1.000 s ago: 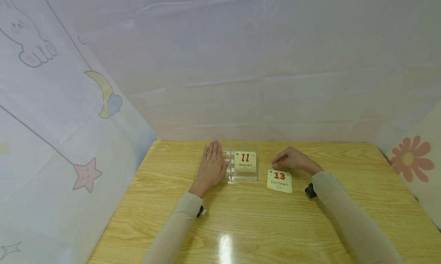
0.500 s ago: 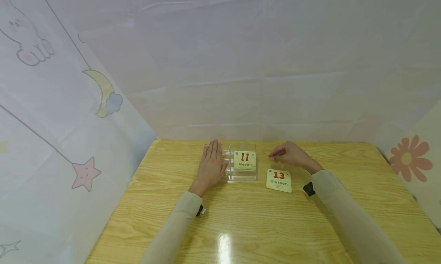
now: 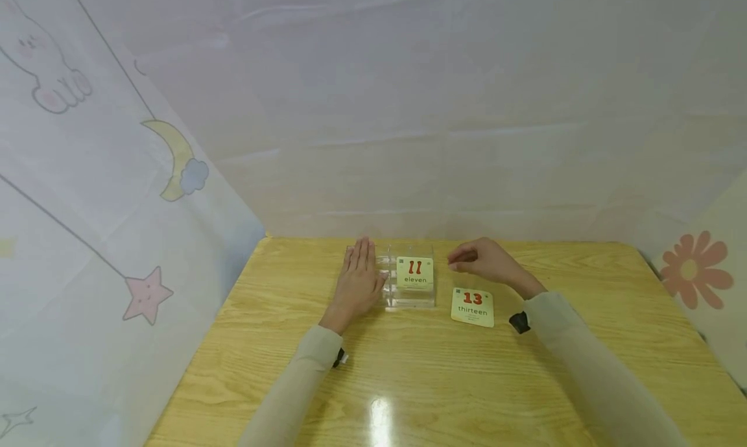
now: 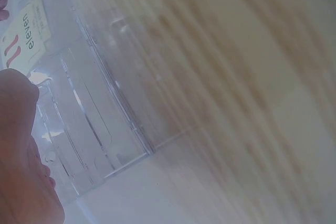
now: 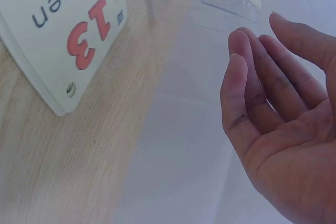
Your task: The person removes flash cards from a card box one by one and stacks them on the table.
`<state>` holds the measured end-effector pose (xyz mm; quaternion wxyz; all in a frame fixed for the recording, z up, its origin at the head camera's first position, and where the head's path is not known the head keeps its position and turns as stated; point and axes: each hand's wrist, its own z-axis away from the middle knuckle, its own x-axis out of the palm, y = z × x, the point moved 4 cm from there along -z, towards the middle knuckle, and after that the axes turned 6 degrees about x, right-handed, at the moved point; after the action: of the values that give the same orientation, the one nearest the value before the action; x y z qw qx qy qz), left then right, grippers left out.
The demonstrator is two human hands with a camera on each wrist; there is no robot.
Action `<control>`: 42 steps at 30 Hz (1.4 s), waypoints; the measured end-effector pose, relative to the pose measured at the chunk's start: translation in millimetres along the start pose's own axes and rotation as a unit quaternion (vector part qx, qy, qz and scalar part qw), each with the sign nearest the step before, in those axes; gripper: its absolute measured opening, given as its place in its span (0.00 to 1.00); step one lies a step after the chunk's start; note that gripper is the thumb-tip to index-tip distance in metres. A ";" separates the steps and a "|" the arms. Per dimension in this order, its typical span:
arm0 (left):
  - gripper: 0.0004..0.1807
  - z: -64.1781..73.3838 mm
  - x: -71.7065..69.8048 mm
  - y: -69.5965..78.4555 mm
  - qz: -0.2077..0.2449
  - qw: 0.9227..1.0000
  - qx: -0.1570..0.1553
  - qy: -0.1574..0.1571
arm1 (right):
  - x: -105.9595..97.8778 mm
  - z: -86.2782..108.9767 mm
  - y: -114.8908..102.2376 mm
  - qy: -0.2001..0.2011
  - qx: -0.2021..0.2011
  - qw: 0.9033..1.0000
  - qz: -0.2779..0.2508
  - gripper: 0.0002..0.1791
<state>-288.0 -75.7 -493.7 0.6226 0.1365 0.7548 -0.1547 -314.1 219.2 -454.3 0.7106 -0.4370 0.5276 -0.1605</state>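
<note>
My left hand lies with straight fingers over the left part of a clear plastic compartment holder near the table's back edge. In the holder's right part leans a pale yellow number card with a red 11 and the word "eleven". To the right of the holder my right hand hovers with fingers loosely bent; in the right wrist view nothing lies between thumb and fingers. Just in front of it, a small stack of cards rests on the table, topped by "13 thirteen".
The wooden table ends at a pale cloth backdrop right behind the holder. Printed cloth also hangs at left and right, with a moon, a star and a flower. Black straps sit at the wrists.
My right hand has shifted a little left and farther back, away from the 13 cards and closer to the holder. My left hand and the cards have stayed in place.
</note>
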 end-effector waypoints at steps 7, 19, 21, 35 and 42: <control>0.42 1.0 0.2 1.1 -0.006 1.000 0.001 0.001 | 1.1 3.8 -10.2 0.024 -0.014 1.000 0.014 0.16; 0.41 -1.0 1.5 1.6 -0.015 1.000 0.001 0.004 | 4.7 9.6 -26.1 0.048 -0.021 0.999 0.006 0.25; 0.41 -1.1 1.6 1.8 -0.011 1.000 0.003 0.006 | 5.9 9.9 -28.8 0.049 -0.025 0.998 0.007 0.27; 0.42 0.1 0.6 2.5 -0.007 1.000 -0.001 -0.002 | 19.7 7.7 -43.7 0.055 -0.023 0.995 0.075 0.35; 0.43 1.0 0.0 3.2 -0.009 1.000 0.001 0.006 | 28.0 6.9 -50.2 0.066 -0.038 0.989 0.124 0.40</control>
<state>-285.8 -73.2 -494.1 0.6163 0.1315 0.7597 -0.1605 -285.2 174.6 -431.3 0.6717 -0.3833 0.6290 -0.0799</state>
